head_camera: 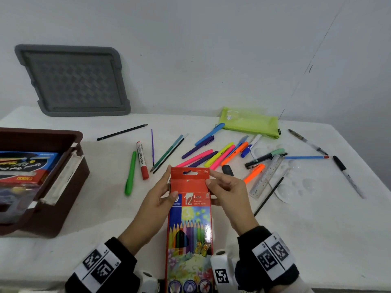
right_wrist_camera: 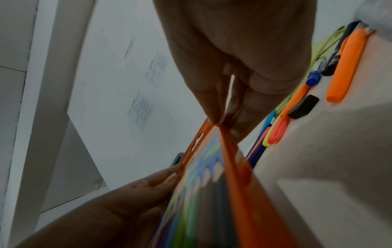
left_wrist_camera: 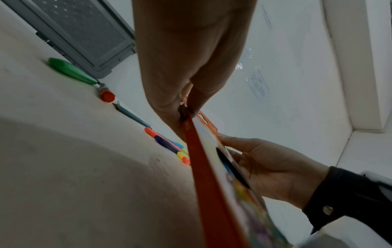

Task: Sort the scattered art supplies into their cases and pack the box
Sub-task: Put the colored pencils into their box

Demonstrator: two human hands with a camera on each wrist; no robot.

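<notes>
left hand [head_camera: 157, 199] fingers [head_camera: 167, 180] curl round the left edge of the pencil box [head_camera: 190, 218], thumb on its front by the logo. right hand [head_camera: 227, 192] fingers [head_camera: 215, 173] pinch the top right corner near the red flap [head_camera: 190, 174] w/ the hang hole. so both hands grip the box, held upright-ish above the surface [head_camera: 105, 218], flap end pointing away from the person.

step in hand, prob: closing or tucking the flap on the pencil box so it can go in the brown bin [head_camera: 63, 166]. can't tell if the flap is fully seated. next move calls for pressing the flap shut w/o crushing the card, then carrying the box over to the bin, which sits left of the pencil box and already holds other packs.

beyond the pencil box: a green pen [head_camera: 130, 173] and red whiteboard marker [head_camera: 142, 159] just left of its top; a spread of highlighters, pens and a ruler [head_camera: 265, 176] to its right; a lime pouch [head_camera: 250, 122] further back right; a grey lid [head_camera: 73, 81] leaning on the wall, back left.

views: head cam shows the whole layout and the box print. left wrist cam shows the box edge-on, thin, w/ the right hand's palm behind it. right wrist cam shows the corner pinch close up, plus papers on the wall not seen from the head cam.
</notes>
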